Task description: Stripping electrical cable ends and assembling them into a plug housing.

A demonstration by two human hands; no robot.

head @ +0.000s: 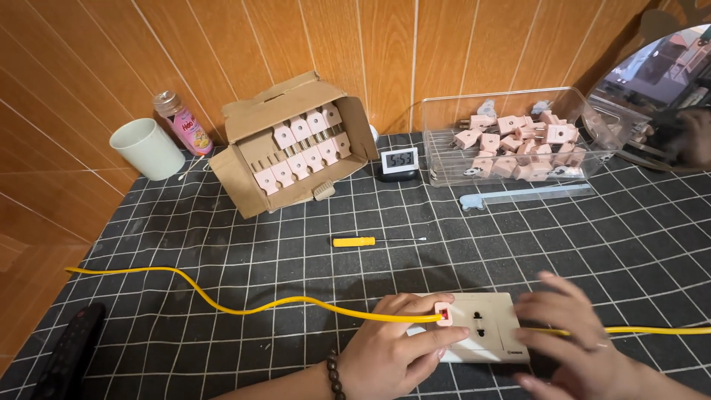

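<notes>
A beige socket strip (485, 326) lies on the checked cloth near the front edge. A small pink plug (443, 314) on a yellow cable (244, 305) sits at the strip's left end. My left hand (400, 348) pinches that plug and rests on the strip. My right hand (574, 333) is blurred, with fingers spread over the strip's right end and over the yellow cable, which runs off to the right.
A yellow-handled screwdriver (363, 241) lies mid-table. Behind it stand an open cardboard box of pink plugs (296, 148), a small digital clock (400, 161) and a clear tray of plugs (511, 141). A green cup (147, 148) and a bottle (181, 122) stand far left.
</notes>
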